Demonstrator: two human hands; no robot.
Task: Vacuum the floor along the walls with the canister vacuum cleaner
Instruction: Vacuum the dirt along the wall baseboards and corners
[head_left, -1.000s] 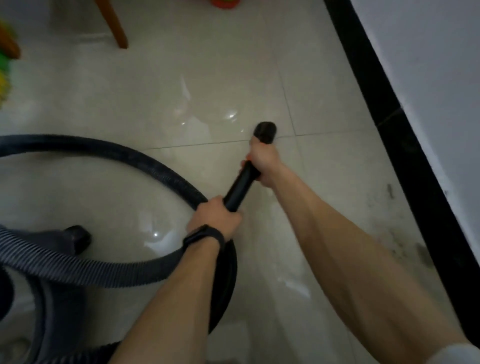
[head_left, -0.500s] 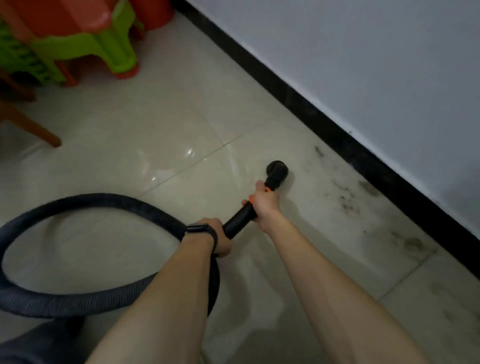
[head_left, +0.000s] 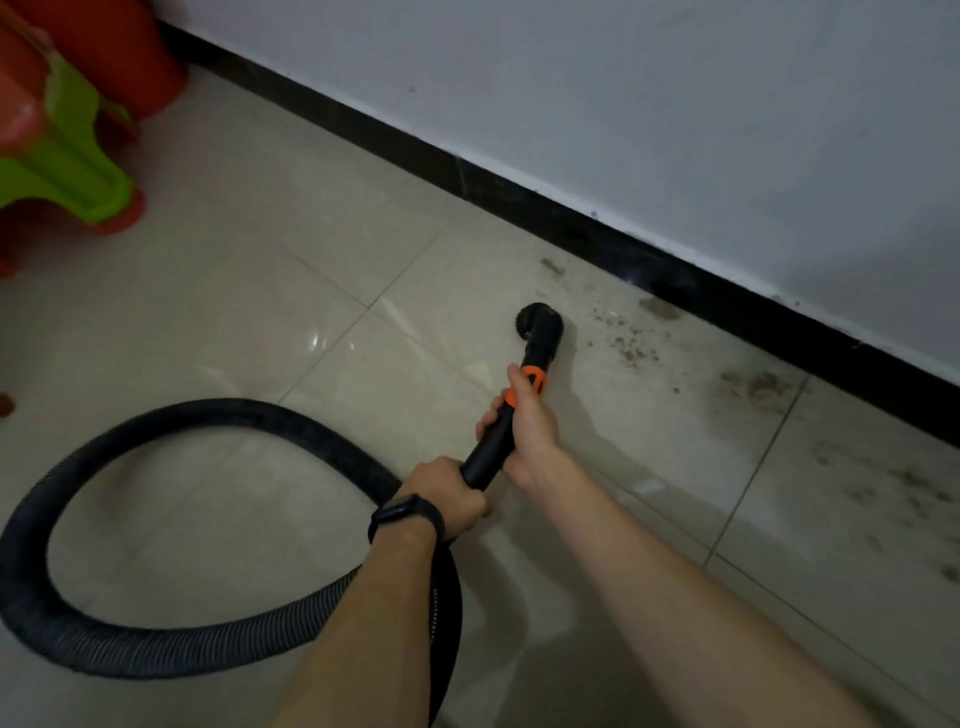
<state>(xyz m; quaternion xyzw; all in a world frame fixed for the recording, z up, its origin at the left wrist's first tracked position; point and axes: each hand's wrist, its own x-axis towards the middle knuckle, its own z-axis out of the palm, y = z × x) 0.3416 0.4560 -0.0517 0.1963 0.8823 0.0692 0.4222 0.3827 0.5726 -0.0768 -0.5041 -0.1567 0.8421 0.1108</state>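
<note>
A black vacuum wand (head_left: 491, 447) with an orange collar (head_left: 530, 384) ends in a round black nozzle (head_left: 540, 327) on the pale tiled floor. My right hand (head_left: 530, 431) grips the wand just below the collar. My left hand (head_left: 447, 496), with a black band on the wrist, grips the wand's lower end where the ribbed black hose (head_left: 156, 639) joins. The hose loops wide to the left across the floor. Dirt specks (head_left: 628, 343) lie on the tiles just right of the nozzle, along the black skirting (head_left: 571, 218). The canister is out of view.
A white wall (head_left: 675, 104) rises above the skirting and runs diagonally from top left to right. Stacked red and green plastic stools (head_left: 67, 150) stand at the top left. More dirt patches (head_left: 758, 389) spread along the skirting toward the right.
The view has swung toward the wall. The nozzle has moved closer to the dirt by the skirting. Both hands keep their grip on the wand. The canister has left the view.
</note>
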